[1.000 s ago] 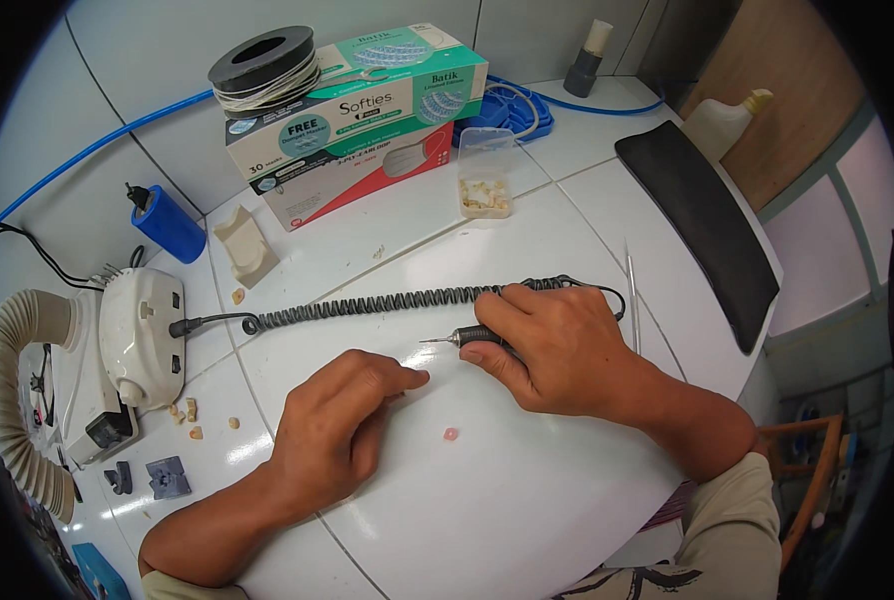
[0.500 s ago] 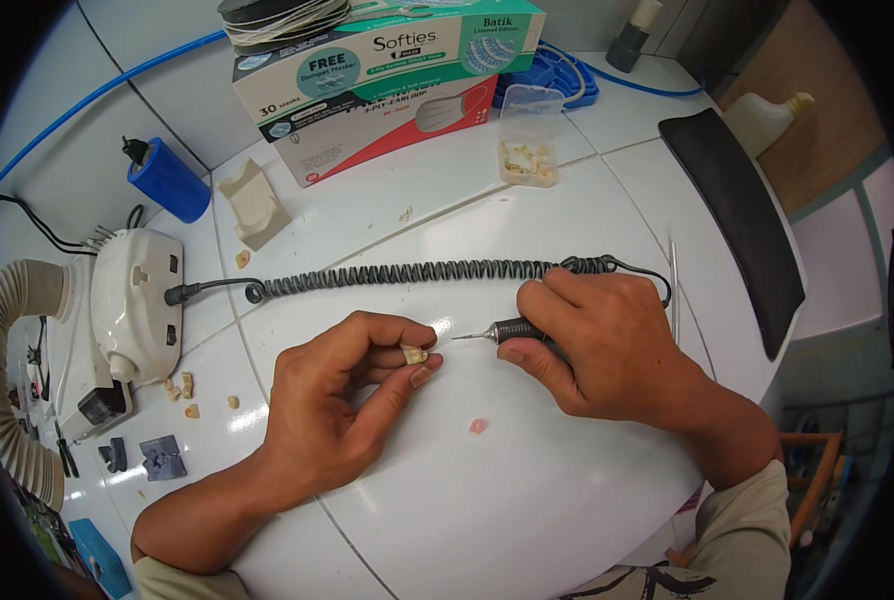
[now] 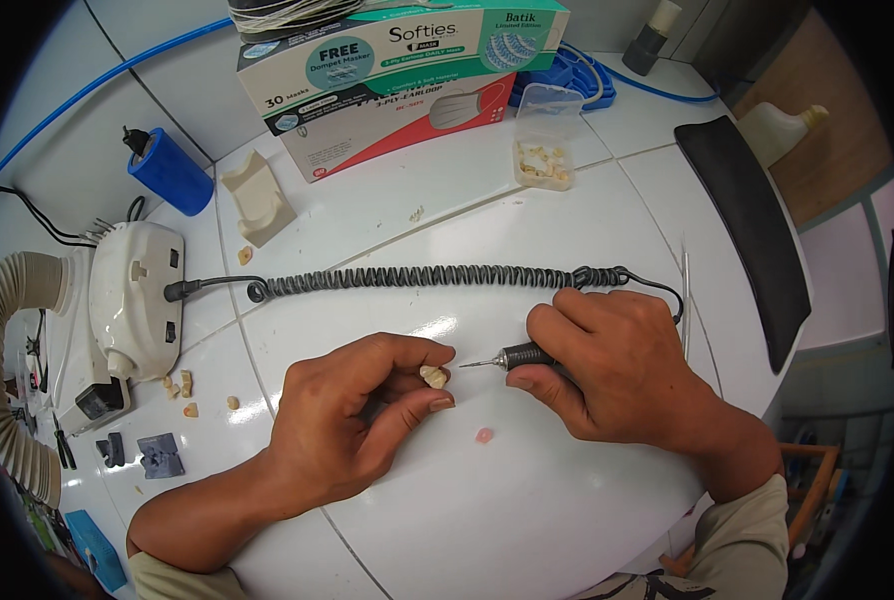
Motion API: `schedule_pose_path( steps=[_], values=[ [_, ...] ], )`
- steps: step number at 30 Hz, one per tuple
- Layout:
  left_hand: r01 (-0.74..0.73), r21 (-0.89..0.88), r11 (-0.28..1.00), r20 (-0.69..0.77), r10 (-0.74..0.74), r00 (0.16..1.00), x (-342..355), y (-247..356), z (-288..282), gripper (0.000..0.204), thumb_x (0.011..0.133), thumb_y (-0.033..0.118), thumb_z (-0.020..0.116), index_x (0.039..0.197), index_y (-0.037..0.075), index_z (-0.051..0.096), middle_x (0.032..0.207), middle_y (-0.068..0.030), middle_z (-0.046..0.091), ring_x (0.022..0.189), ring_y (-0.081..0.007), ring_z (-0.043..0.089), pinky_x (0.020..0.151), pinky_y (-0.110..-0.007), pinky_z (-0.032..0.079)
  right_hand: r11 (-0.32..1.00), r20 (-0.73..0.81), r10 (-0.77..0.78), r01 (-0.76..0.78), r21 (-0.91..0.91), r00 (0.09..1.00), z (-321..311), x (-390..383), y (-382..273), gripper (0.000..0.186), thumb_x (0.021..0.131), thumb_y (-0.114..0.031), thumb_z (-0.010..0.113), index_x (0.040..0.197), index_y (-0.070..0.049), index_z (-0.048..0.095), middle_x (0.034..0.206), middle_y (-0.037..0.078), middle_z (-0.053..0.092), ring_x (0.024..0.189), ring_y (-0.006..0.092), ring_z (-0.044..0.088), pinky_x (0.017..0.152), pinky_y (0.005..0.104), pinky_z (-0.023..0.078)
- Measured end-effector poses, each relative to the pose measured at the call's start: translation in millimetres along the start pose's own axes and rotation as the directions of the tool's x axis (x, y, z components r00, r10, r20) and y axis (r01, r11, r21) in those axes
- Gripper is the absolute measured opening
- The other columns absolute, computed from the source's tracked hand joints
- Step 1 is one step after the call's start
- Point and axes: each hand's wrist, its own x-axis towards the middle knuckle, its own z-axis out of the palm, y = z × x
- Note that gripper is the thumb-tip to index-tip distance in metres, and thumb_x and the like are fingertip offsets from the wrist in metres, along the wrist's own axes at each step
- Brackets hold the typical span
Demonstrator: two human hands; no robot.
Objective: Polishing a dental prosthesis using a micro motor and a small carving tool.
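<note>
Between the thumb and fingertips of my left hand (image 3: 342, 415) is a small yellowish-cream tooth-shaped piece (image 3: 434, 377). My right hand (image 3: 617, 365) grips a dark rotary handpiece (image 3: 525, 356) in a pen-like hold. Its thin metal bur (image 3: 480, 363) points left at the tooth-shaped piece, with a small gap between them. A black coiled cord (image 3: 417, 277) runs from a white control unit (image 3: 137, 300) at the left to behind my right hand. On the white tabletop below the hands lies a small pink lump (image 3: 484, 435).
Several cream pieces (image 3: 186, 383) and grey moulded blocks (image 3: 161, 456) lie near the unit, beside a ribbed hose (image 3: 7, 350). Behind stand a cream holder (image 3: 257, 197), a blue cylinder (image 3: 172, 172), stacked mask boxes (image 3: 397, 130) and an open clear box (image 3: 544, 170). A black pad (image 3: 742, 230) lies right.
The tooth-shaped piece has been turned in my left fingers. Both hands have shifted slightly toward me, and the whole view has moved a little.
</note>
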Motion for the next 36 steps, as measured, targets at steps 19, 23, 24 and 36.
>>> schedule_pose_path(
  steps=[19,23,24,36],
  values=[
    [-0.067,-0.014,0.998,0.024,0.067,0.997,-0.4,0.0,-1.7,0.021,0.099,-0.009,0.073,0.118,-0.007,0.066,0.112,-0.0195,0.081,0.106,-0.0228,0.082,0.093,-0.031,0.066,1.000,0.039,-0.023,0.024,-0.017,0.999,1.0,-0.8,-8.2,0.040,0.103,-0.047,0.075,0.092,-0.011,0.064,0.074,0.004,0.055,0.052,0.0203,0.058,0.049,0.0352,0.043],
    [-0.091,-0.015,0.996,0.011,0.091,0.996,-1.1,0.2,-1.3,0.018,0.099,-0.008,0.074,0.115,-0.007,0.067,0.109,-0.0185,0.082,0.103,-0.0219,0.082,0.091,-0.030,0.066,0.999,0.019,-0.029,0.029,-0.020,0.999,2.1,-1.2,-9.1,0.040,0.102,-0.047,0.075,0.091,-0.010,0.064,0.074,0.004,0.055,0.052,0.0210,0.058,0.050,0.0356,0.044],
    [-0.092,-0.016,0.996,0.013,0.092,0.996,-1.0,-0.1,-1.4,0.018,0.099,-0.008,0.074,0.115,-0.007,0.067,0.109,-0.0185,0.082,0.103,-0.0219,0.082,0.091,-0.030,0.066,0.999,0.023,-0.028,0.028,-0.024,0.999,1.8,-1.3,-9.6,0.040,0.102,-0.047,0.076,0.091,-0.010,0.064,0.074,0.004,0.055,0.052,0.0212,0.058,0.050,0.0359,0.044],
    [-0.069,0.003,0.998,0.004,0.069,0.998,-1.7,-0.4,0.0,0.014,0.098,-0.007,0.077,0.111,-0.007,0.071,0.102,-0.0161,0.083,0.097,-0.0195,0.082,0.088,-0.029,0.066,1.000,0.024,-0.016,0.017,-0.015,1.000,2.3,-1.5,-9.5,0.041,0.102,-0.047,0.076,0.088,-0.010,0.063,0.072,0.004,0.054,0.051,0.0209,0.057,0.049,0.0360,0.043]
  ],
)
